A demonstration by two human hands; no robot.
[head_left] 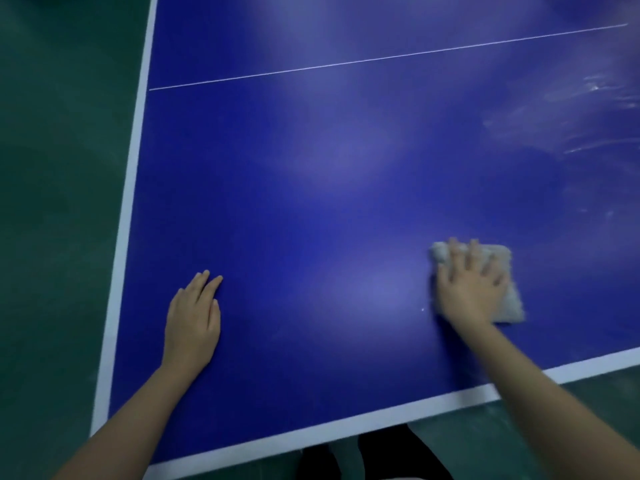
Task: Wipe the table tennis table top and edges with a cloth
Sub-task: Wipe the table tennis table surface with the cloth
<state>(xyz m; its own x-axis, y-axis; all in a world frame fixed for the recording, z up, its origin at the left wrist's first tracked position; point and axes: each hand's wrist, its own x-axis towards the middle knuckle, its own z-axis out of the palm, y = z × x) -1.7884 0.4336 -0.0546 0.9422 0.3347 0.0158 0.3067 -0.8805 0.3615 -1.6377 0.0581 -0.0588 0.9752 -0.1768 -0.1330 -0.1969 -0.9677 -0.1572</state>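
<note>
Mid-wipe on the top. Right hand [467,289] lies flat on the pale folded cloth [510,304], fingers [472,252] spread and straight, pressing it down on the blue desk [311,202] at near right, a little in from the near edge. Left hand [192,320] rests palm-down on the desk at near left, fingers straight and close together, holding nothing; looks like a brace. Wet-looking streaks [571,123] show on the far right of the top, so that patch is probably done. The middle and left of the surface show no streaks: either dry already or not yet wiped, cannot tell which. White near edge band [311,433] and left edge band [129,202] show no wipe marks, and the cloth is not on either. The side faces of the edges are not visible. Thin centre line [381,58] runs across farther out; green floor [52,202] lies to the left. Judgement: top partly done, with the edges and likely much of the top left.
</note>
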